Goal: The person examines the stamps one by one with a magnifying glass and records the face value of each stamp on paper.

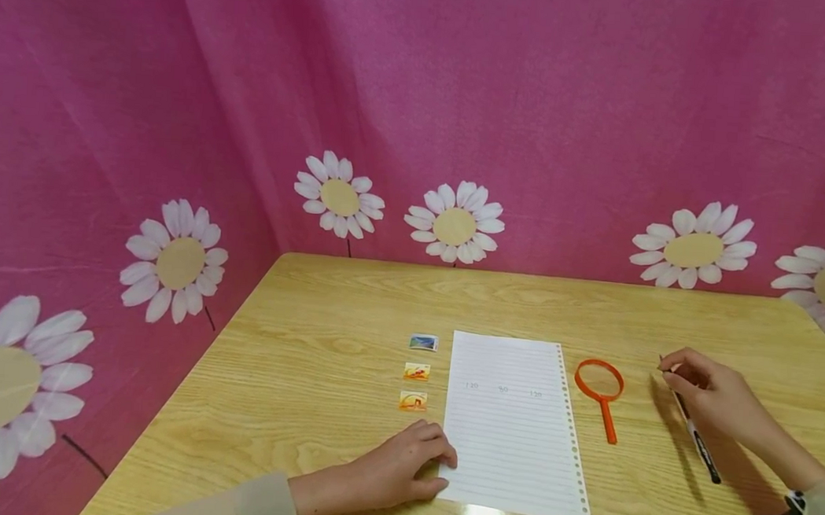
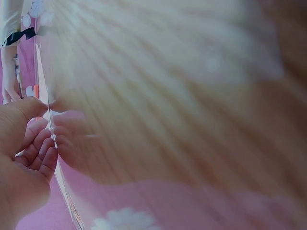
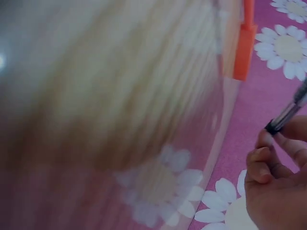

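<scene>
A lined sheet of paper [image 1: 507, 444] lies on the wooden table with a row of written numbers, "120", "80" and "120". My left hand [image 1: 407, 466] rests at its lower left edge, thumb and fingertips touching the paper and table; the left wrist view shows this hand [image 2: 29, 148] low against the tabletop. To the right of the sheet, my right hand [image 1: 719, 394] pinches a pen [image 1: 695, 440] near one end, raised over the table. The right wrist view shows that pen [image 3: 290, 112] between thumb and fingers.
Between the sheet and my right hand lies an orange magnifying glass [image 1: 608, 419]. Left of the paper, a blue stamp-like picture [image 1: 425, 342] and two yellow-orange ones [image 1: 416, 372] form a column. A pink curtain with daisies [image 1: 535, 100] hangs behind the table [image 1: 322, 346].
</scene>
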Demonstrator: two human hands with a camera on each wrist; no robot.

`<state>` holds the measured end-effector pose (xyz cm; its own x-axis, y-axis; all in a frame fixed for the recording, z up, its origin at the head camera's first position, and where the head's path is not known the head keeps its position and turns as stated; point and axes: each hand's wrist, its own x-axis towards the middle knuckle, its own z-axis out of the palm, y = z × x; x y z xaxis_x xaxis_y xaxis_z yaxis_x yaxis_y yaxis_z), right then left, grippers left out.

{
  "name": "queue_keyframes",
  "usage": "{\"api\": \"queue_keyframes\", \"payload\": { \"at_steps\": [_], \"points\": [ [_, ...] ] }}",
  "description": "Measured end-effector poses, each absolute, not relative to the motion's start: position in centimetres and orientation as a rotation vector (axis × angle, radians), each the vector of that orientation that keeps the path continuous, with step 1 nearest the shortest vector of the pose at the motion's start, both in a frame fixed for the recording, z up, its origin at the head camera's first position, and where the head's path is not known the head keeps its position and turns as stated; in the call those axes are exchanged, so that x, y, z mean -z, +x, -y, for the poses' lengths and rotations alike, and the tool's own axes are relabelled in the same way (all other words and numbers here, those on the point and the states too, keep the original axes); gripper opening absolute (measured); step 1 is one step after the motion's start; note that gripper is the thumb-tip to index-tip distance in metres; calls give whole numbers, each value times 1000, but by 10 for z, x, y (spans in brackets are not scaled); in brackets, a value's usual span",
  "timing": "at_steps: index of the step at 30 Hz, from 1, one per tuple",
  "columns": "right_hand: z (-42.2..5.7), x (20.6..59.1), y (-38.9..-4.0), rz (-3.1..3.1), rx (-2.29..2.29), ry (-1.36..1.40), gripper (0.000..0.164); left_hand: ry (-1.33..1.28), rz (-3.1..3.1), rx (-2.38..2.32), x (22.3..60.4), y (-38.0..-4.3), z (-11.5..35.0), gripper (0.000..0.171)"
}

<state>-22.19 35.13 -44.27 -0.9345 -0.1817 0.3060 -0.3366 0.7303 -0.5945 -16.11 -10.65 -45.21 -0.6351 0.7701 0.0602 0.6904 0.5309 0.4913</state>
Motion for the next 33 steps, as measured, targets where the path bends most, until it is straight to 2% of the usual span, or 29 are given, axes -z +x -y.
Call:
{"api": "queue_keyframes", "payload": {
  "at_steps": [5, 12, 18, 33],
  "points": [
    [-346, 447, -235, 2722, -778, 470, 4, 1259, -2605, -715, 452, -161, 107, 15],
    [-345, 452, -246, 2741, -747, 571, 9, 1260, -2611, -708, 451, -159, 105, 15],
    [-344, 455, -246, 2725, -676, 660, 17, 1271, -2620, -699, 451, -158, 103, 15],
    [-348, 462, -245, 2658, -603, 819, 15, 1310, -2640, -647, 449, -155, 106, 16]
  ]
}}
